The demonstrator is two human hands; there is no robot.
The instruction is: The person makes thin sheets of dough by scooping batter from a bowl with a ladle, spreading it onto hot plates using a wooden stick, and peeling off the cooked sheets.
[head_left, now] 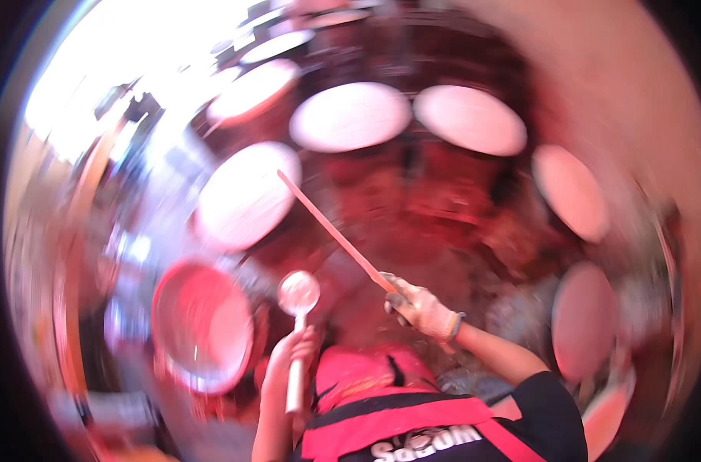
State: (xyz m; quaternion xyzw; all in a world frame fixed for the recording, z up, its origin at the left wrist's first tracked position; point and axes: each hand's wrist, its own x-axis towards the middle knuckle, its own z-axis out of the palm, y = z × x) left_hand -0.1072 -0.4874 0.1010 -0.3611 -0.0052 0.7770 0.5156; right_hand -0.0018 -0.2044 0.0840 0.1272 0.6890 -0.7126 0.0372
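Observation:
My left hand (291, 358), bare, is wrapped round the pale handle of a ladle (299, 292), held upright with its round bowl at the top. My right hand (422, 308), in a light work glove, grips a long thin wooden stick (331, 229). The stick slants up to the left, and its tip overlaps a round whitish top (250, 196); I cannot tell whether it touches. Left of the ladle is a wide round tub (239, 360) with pinkish contents, partly in shadow. Motion blurs everything.
Several dark containers with pale round tops curve around me, among them one ahead (350, 117), one ahead to the right (470, 119), and two at the right (570, 192) (585, 322). A brownish wall (604, 69) rises at the right. Bright light fills the far left.

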